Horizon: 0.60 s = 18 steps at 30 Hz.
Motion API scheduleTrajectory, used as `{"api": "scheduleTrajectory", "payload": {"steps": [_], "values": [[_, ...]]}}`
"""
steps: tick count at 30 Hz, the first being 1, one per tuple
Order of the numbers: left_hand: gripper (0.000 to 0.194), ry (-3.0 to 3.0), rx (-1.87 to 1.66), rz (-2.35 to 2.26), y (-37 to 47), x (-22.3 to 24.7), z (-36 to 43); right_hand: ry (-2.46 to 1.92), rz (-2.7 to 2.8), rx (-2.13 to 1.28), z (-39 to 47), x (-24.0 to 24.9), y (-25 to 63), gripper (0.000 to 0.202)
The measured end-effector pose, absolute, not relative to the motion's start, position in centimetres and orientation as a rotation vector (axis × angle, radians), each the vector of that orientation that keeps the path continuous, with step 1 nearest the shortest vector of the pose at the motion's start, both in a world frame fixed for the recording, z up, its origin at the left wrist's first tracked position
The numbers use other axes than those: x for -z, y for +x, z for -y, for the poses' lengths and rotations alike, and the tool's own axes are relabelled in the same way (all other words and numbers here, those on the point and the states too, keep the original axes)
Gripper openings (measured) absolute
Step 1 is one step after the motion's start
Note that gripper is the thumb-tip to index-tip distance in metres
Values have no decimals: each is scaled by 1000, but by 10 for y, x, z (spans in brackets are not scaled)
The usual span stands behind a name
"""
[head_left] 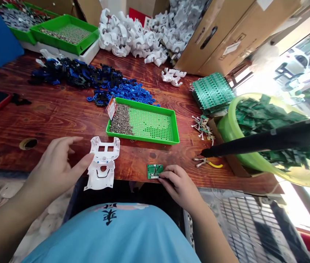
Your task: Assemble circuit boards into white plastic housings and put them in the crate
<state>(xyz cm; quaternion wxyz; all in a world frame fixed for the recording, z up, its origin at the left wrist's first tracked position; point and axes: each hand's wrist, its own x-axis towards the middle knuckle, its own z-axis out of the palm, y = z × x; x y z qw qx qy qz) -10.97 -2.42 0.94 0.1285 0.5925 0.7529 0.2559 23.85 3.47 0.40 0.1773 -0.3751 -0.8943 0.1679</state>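
My left hand is open, thumb and fingers apart, with the thumb tip close to the left side of a white plastic shell. This shell lies at the table's front edge, its lower end jutting over; it has two square openings and a curved black line. My right hand pinches the lower right corner of a small green circuit board at the table edge. Behind both lies a green tray, with small screws heaped in its left part.
Blue and black plastic parts are piled at the back left, white shells behind. On the right are a stack of green boards, wired connectors, yellow-handled pliers, a dark rod-shaped tool and a yellow-green tub of boards.
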Motion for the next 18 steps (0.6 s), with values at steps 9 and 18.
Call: {"api": "scheduleTrajectory", "payload": {"steps": [9,18], "values": [[72,1583,-699,-2052,-79,1,1,-974,2341,-344,-26,-14,223,13],[76,1346,-1053,-1644,-45,-9,12,-686,2360,-350,-48,-43,149,10]]}}
